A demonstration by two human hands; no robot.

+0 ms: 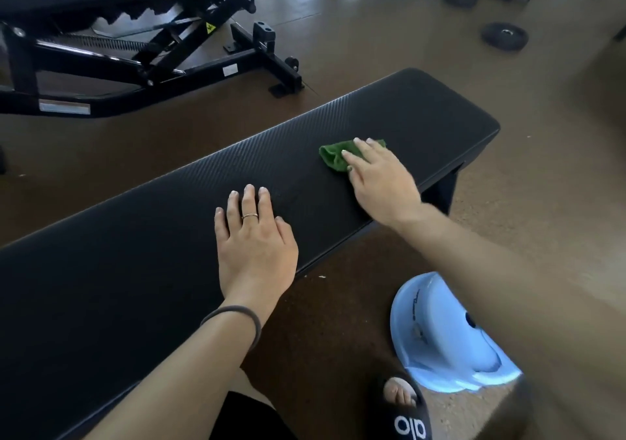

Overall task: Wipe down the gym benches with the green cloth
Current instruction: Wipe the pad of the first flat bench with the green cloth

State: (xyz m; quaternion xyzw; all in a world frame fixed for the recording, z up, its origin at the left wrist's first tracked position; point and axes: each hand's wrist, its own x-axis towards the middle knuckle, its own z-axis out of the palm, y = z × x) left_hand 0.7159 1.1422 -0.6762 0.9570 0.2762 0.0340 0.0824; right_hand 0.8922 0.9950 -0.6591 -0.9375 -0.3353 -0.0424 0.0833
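Note:
A long flat black gym bench [142, 236] runs diagonally from lower left to upper right. A small crumpled green cloth [333, 156] lies on its far half. My right hand [379, 182] presses flat on the cloth, fingers spread over it, covering its right part. My left hand [254, 236] rests palm down on the bench's middle, fingers apart, holding nothing; it wears a ring and a dark band sits on the wrist.
An adjustable black bench [142, 56] with a metal frame stands behind at upper left. A light blue weight plate [437, 338] lies on the brown floor by my sandalled foot [403, 409]. A small black plate [504, 36] lies at upper right.

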